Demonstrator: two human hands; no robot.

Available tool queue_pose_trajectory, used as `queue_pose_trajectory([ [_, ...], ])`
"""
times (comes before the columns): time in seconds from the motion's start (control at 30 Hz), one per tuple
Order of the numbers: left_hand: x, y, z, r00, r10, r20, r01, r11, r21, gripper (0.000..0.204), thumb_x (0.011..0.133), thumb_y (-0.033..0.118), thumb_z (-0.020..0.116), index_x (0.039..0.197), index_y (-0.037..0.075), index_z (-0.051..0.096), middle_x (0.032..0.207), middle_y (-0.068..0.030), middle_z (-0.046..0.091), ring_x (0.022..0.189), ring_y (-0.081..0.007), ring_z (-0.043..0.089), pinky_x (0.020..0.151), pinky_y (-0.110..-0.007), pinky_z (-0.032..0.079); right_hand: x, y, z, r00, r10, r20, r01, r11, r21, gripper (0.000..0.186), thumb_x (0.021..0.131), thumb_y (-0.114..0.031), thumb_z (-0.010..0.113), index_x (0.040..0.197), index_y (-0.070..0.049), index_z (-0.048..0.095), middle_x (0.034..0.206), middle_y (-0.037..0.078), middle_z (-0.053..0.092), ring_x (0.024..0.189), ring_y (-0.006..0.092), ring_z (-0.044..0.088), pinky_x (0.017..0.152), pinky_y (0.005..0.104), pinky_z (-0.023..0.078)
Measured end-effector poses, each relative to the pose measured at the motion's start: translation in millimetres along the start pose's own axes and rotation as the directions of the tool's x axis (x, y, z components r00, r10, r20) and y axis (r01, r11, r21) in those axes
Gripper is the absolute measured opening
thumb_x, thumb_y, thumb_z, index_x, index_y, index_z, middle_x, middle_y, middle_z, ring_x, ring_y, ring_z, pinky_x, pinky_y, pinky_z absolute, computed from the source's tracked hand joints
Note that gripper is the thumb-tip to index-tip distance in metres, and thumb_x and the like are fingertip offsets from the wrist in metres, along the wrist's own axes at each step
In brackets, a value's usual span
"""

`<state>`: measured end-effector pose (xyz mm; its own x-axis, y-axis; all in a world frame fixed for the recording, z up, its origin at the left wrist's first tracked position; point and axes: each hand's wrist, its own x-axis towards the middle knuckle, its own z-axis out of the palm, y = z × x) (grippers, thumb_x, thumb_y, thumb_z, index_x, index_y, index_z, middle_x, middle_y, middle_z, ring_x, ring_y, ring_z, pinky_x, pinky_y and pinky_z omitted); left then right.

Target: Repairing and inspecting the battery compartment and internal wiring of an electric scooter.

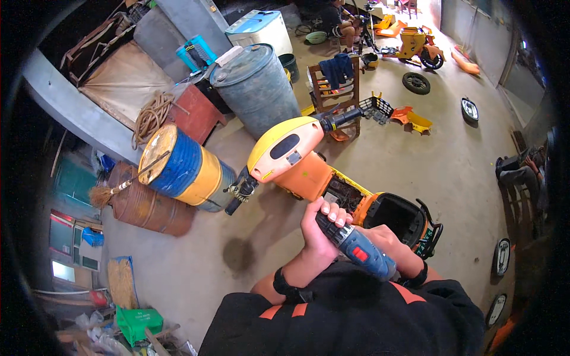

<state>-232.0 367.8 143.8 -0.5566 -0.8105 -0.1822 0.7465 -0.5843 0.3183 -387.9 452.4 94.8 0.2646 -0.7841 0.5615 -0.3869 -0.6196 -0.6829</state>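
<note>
A blue cordless drill [356, 246] is held close to my chest. My left hand [319, 228] wraps around its black front end, and my right hand [389, 238] grips its body and handle from behind. The drill's nose points down toward an orange and yellow scooter [309, 169] that stands just in front of me. The scooter has black handlebar grips and an open black compartment [396, 216] at its rear. Both my wrists carry black bands.
A blue and yellow drum [185, 169] and a rusty drum [142, 204] lie to the left, with a broom across them. A grey barrel [256, 86] and a wooden chair [335, 86] stand behind the scooter. Scooter parts and a tyre [416, 83] lie on the concrete floor. A person [525, 172] sits at the right.
</note>
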Motion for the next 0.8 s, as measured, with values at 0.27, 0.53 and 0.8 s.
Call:
queue_pose_trajectory([
  [0.27,1.7,-5.5,-4.1,0.998,-0.013,-0.056,0.012,1.0,-0.006,0.03,0.094,0.026,0.047,0.066,0.017,0.05,0.056,0.0029,0.049,0.053,-0.0126,0.05,0.069,-0.033,0.046,-4.3,2.0,-2.3,1.0,0.01,0.013,-0.01,1.0,-0.01,0.055,0.077,-0.008,0.066,0.128,0.002,0.052,0.071,0.012,0.061,0.057,0.0282,0.063,0.055,0.0362,0.051],
  [0.53,0.9,-4.7,-2.6,0.997,-0.023,-0.079,0.022,1.0,-0.018,0.031,0.095,0.027,0.046,0.066,0.017,0.05,0.056,0.0029,0.049,0.053,-0.0126,0.05,0.069,-0.033,0.047,-2.9,-3.9,-4.3,0.994,0.096,0.061,-0.095,0.995,-0.01,0.055,0.079,-0.01,0.066,0.131,0.0,0.051,0.077,0.014,0.064,0.06,0.0294,0.064,0.058,0.0365,0.052],
  [0.8,1.6,-2.6,-3.5,0.994,-0.033,-0.104,0.032,0.999,-0.011,0.03,0.094,0.027,0.047,0.067,0.017,0.049,0.057,0.0033,0.048,0.054,-0.0123,0.049,0.068,-0.033,0.048,-9.4,2.0,1.3,0.979,0.183,0.086,-0.185,0.983,0.01,0.055,0.08,-0.01,0.065,0.131,0.0,0.051,0.077,0.014,0.064,0.06,0.0291,0.064,0.058,0.0359,0.051],
])
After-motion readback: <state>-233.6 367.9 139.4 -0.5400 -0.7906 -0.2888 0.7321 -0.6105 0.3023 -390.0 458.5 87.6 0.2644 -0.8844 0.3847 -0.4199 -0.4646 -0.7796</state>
